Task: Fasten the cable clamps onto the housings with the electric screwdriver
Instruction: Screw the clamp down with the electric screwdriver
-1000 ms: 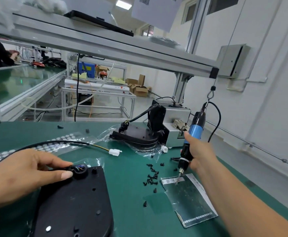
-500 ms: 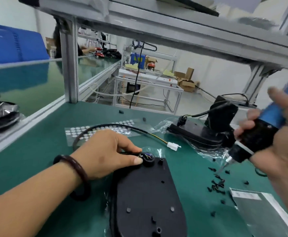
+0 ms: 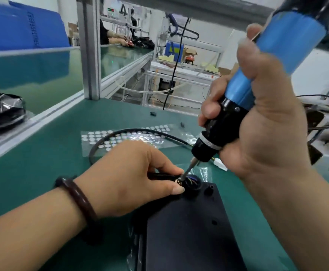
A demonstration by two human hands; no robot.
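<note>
Right hand (image 3: 257,122) gripping the tilted electric screwdriver (image 3: 257,83), bit touching the cable clamp (image 3: 191,181), left hand (image 3: 132,177) pinching the clamp on the near housing (image 3: 189,231).

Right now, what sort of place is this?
Probably a factory assembly line: green-matted workbench in an aluminium frame, an electric screwdriver in the right hand, and another person working at a similar bench behind.

The screwdriver (image 3: 238,90) is cut off above (blurred there); the housing (image 3: 189,231) runs off below

Bright, even indoor light; sheen on the glossy green bench surface (image 3: 42,81) left of the motion-blurred blue-and-black cylindrical electric screwdriver (image 3: 267,65); edges bow.
</note>
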